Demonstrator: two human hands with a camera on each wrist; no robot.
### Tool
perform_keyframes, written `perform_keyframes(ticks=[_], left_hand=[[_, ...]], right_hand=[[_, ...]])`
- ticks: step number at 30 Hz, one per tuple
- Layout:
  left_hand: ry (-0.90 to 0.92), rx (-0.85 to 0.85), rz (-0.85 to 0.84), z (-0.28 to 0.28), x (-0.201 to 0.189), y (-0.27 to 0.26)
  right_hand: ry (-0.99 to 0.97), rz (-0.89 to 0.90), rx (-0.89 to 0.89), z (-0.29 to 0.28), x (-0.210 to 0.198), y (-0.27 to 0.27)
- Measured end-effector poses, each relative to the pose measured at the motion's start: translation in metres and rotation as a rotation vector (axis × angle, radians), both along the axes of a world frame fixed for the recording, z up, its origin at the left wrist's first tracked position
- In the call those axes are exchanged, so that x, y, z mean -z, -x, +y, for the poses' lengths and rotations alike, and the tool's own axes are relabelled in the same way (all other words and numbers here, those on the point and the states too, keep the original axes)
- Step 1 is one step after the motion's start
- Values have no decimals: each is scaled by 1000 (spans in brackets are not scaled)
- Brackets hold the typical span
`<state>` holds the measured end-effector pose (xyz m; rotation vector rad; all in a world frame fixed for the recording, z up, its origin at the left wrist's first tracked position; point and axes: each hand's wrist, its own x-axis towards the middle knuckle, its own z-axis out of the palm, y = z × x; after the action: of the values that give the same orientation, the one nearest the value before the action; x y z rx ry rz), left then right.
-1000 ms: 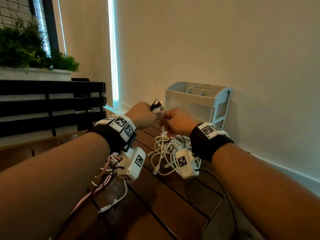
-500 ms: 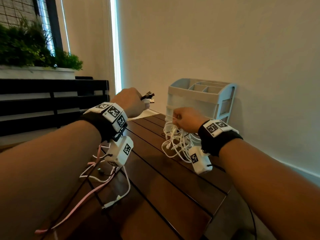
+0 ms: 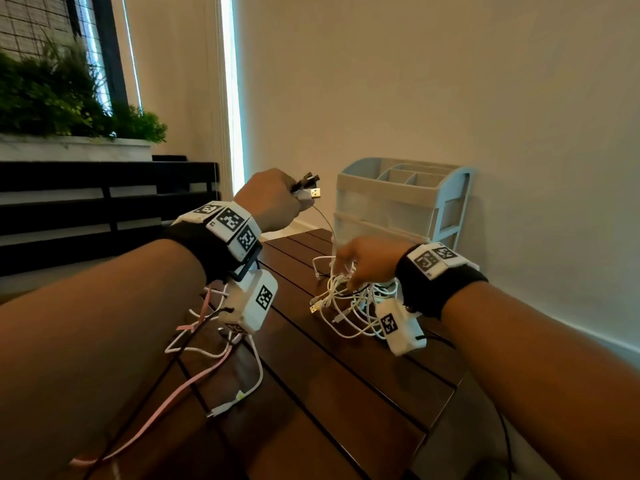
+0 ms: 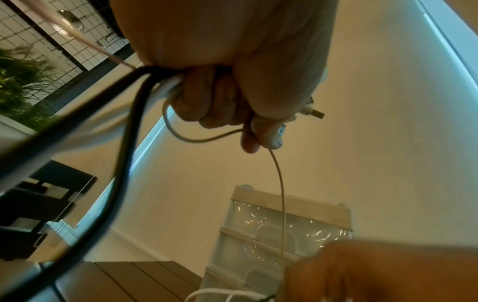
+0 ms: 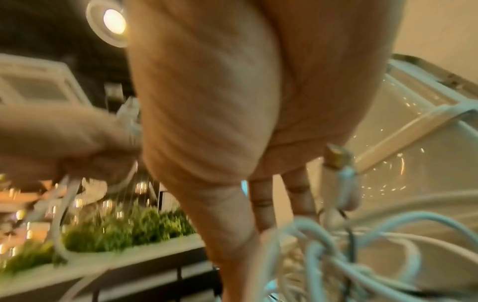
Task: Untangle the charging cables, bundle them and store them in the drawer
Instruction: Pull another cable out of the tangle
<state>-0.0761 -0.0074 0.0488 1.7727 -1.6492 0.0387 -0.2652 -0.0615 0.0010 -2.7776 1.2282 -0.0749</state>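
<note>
My left hand (image 3: 273, 199) is raised over the table's far left and grips several cable ends; black and white USB plugs (image 3: 308, 188) stick out of the fist (image 4: 232, 92). A thin white cable (image 4: 280, 194) runs taut from it down to my right hand (image 3: 367, 261). That hand holds the tangle of white cables (image 3: 346, 306) just above the table, in front of the drawer unit (image 3: 398, 209). Pink, white and black cables (image 3: 207, 372) trail from the left hand across the table. In the right wrist view the white loops (image 5: 349, 255) hang by the fingers.
The dark slatted wooden table (image 3: 346, 393) stands against a beige wall. The pale blue drawer unit has an open compartment tray on top and shut translucent drawers (image 4: 271, 235). A planter with green plants (image 3: 69, 109) sits on a black bench at left.
My hands, which were together, have drawn apart. The left hand rose up and left with the plugs, and the right hand sank with the tangle, stretching one white cable between them.
</note>
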Motion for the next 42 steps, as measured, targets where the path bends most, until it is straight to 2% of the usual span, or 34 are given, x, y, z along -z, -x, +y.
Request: perform_keyframes(ticks=[2, 4, 9, 12, 15, 17, 20, 22, 25, 26, 29, 32, 34, 36, 39, 42], left_hand=[[40, -27, -1, 2, -8, -1], [70, -104, -18, 5, -16, -11], [31, -264, -78, 12, -14, -44], [-41, -303, -105, 15, 2, -51], [-35, -222, 4, 14, 11, -43], [0, -140, 123, 11, 12, -31], [11, -91, 208, 6, 11, -17], [6, -134, 165, 5, 10, -20], [-57, -250, 33, 10, 12, -38], [-105, -284, -34, 12, 15, -44], [-204, -325, -162, 11, 25, -47], [-143, -194, -140, 7, 26, -22], [-112, -11, 13, 6, 24, 3], [-180, 113, 96, 4, 27, 26], [-285, 146, 31, -4, 41, 39], [-243, 107, 56, -8, 48, 38]], right_hand=[[31, 144, 42, -4, 11, 3], [40, 157, 62, -10, 18, 10], [-165, 270, 21, -7, 13, 28], [-100, -29, 71, -11, 11, 29], [89, -326, 113, -8, 11, 19], [154, -384, 50, 0, 10, 6], [-17, -308, -25, 10, 14, -15], [-61, -153, 8, 12, 16, -17], [80, 79, 111, 6, 14, 0], [118, 74, 145, 1, 14, 6], [129, -111, 181, -2, 5, 14], [145, -179, 140, 3, -4, 6], [174, -116, 105, 9, -7, -2], [197, -112, 80, 10, -10, -10], [241, -172, 86, 11, -11, -14], [245, -173, 64, 8, -4, -7]])
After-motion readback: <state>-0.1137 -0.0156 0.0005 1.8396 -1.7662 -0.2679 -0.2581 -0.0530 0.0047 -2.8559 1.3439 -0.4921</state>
